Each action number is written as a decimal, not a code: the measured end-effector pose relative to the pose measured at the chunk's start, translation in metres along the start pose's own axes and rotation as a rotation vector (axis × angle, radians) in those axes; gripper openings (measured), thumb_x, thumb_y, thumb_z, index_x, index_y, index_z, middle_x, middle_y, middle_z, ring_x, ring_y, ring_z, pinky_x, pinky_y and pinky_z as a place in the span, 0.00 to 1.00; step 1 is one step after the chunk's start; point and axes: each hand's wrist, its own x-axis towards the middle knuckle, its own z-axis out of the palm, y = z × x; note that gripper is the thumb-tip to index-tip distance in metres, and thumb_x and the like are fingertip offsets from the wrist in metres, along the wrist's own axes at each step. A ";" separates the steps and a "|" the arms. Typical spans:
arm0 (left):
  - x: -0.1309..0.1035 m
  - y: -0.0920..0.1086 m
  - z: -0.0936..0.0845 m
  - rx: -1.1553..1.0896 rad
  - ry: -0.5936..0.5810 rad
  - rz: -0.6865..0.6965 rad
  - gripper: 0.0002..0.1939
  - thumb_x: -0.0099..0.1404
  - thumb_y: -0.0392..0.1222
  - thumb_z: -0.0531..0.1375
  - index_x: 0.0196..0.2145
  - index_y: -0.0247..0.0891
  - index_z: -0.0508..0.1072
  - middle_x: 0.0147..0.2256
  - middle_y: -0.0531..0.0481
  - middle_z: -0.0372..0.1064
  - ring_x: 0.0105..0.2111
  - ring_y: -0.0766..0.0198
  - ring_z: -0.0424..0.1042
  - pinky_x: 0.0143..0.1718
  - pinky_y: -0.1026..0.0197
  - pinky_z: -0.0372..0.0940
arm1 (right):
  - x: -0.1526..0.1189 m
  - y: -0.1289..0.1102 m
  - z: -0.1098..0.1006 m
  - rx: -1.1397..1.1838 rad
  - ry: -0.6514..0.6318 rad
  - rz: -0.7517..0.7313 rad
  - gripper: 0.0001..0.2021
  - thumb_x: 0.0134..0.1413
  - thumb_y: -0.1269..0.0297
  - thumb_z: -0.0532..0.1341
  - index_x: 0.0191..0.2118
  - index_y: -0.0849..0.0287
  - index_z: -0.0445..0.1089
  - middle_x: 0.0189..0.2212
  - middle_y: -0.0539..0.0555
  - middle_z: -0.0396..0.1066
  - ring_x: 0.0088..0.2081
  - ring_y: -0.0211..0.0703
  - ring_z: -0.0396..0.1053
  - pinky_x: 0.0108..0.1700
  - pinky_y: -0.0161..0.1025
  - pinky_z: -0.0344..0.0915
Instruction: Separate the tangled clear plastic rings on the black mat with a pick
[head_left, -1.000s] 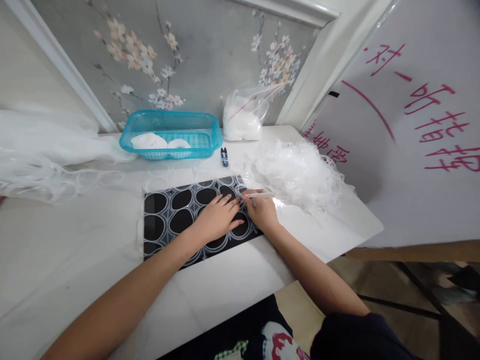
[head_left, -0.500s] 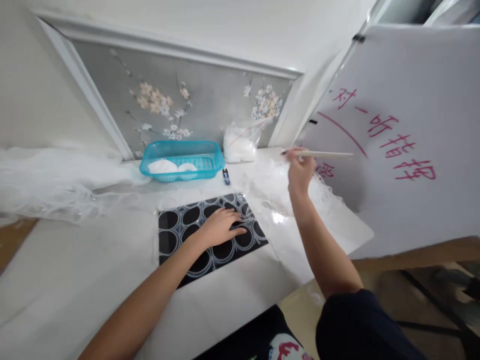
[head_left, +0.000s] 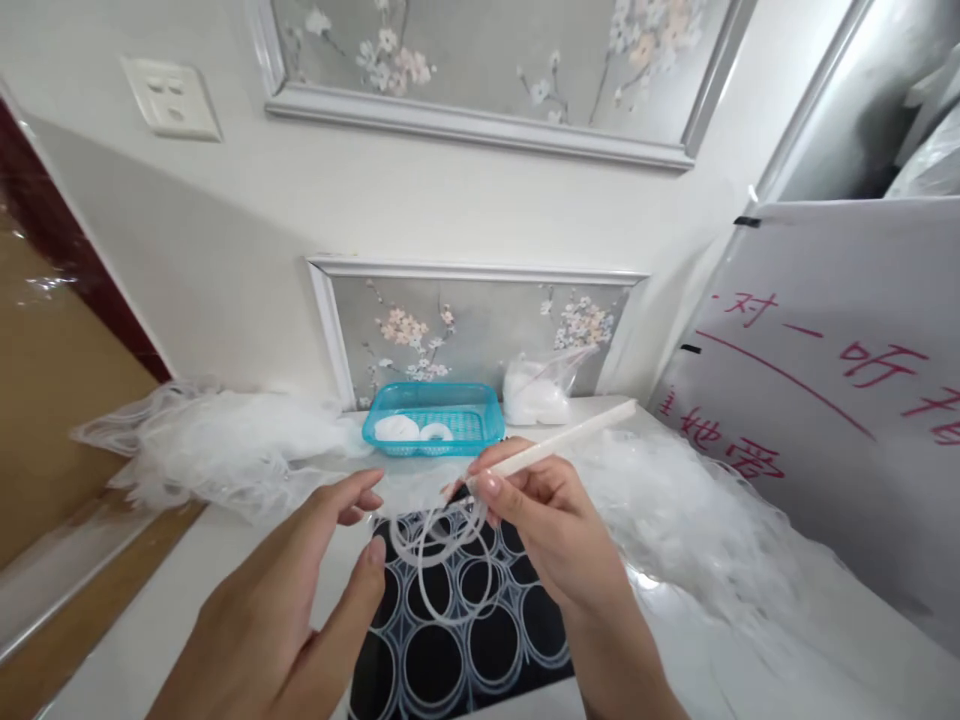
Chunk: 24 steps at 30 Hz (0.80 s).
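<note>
My right hand (head_left: 551, 515) is closed around a slim white stick with a dark tip (head_left: 574, 436), which slants up to the right. From the same fingers hang several thin, translucent white loops (head_left: 444, 622), above a black mat printed with pale circles (head_left: 495, 655). What the loops are made of cannot be made out. To the left, my left hand (head_left: 289, 590) is held with thumb and fingers apart, empty, its fingertips a short way from the loops.
Behind the hands stands a blue plastic basket (head_left: 491, 425) with white round pieces (head_left: 397, 430) in it. Beside it sits a clear bag of white material (head_left: 536, 392). Heaps of translucent white material lie left (head_left: 225, 440) and right (head_left: 675, 500). A whiteboard (head_left: 825, 500) with red writing leans at right.
My right hand has come from the heap at right to above the mat, with the stick and now loops. My left hand has lifted off the mat. The view has tilted up.
</note>
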 end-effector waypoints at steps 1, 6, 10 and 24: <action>0.001 -0.002 0.002 0.026 -0.014 0.009 0.20 0.64 0.47 0.57 0.54 0.52 0.69 0.42 0.53 0.78 0.36 0.56 0.79 0.18 0.65 0.69 | 0.002 0.003 -0.003 -0.009 -0.003 0.028 0.05 0.54 0.58 0.67 0.31 0.51 0.76 0.24 0.48 0.69 0.22 0.34 0.55 0.24 0.35 0.51; 0.015 0.007 0.018 -0.066 -0.067 0.050 0.16 0.66 0.46 0.56 0.51 0.53 0.70 0.48 0.54 0.75 0.44 0.58 0.77 0.38 0.61 0.76 | 0.007 0.008 -0.013 -0.001 -0.006 0.096 0.06 0.52 0.58 0.68 0.30 0.52 0.77 0.20 0.48 0.66 0.22 0.34 0.59 0.25 0.34 0.56; 0.021 0.019 0.028 -0.153 -0.117 0.104 0.17 0.67 0.41 0.55 0.53 0.51 0.69 0.52 0.52 0.71 0.50 0.58 0.73 0.49 0.57 0.72 | 0.006 0.007 -0.012 0.095 -0.005 0.109 0.04 0.50 0.60 0.69 0.31 0.52 0.78 0.22 0.48 0.68 0.22 0.33 0.60 0.24 0.32 0.59; 0.018 0.025 0.023 -0.282 -0.066 0.057 0.14 0.67 0.39 0.58 0.48 0.53 0.73 0.47 0.57 0.73 0.45 0.62 0.74 0.47 0.59 0.72 | 0.005 0.009 -0.010 0.030 0.000 0.101 0.07 0.51 0.56 0.68 0.33 0.52 0.77 0.20 0.46 0.66 0.21 0.34 0.59 0.24 0.33 0.57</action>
